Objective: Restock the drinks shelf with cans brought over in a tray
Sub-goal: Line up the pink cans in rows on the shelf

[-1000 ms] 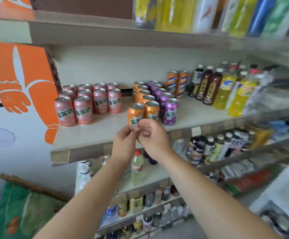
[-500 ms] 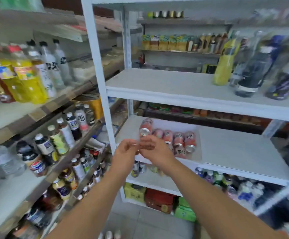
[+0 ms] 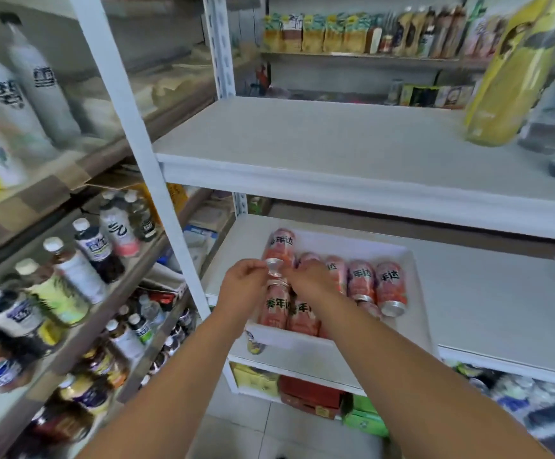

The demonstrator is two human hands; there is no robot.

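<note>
Pink cans (image 3: 362,281) are laid on their sides in a white tray (image 3: 289,337) on the white shelf (image 3: 501,309), over which left hand (image 3: 241,283) and right hand (image 3: 309,281) are held, fingers curled, any grip impossible to tell.

Tall white-labelled bottles (image 3: 41,84) are ranged at the upper left, and smaller capped bottles (image 3: 94,246) are packed in rows below them. A blurred yellow bottle (image 3: 508,77) is stood at the right end of an upper white board (image 3: 335,144), with rows of packets (image 3: 332,36) seen far behind. Red boxes (image 3: 309,392) and green packs (image 3: 365,422) are stowed low, near the tiled floor (image 3: 269,435).
</note>
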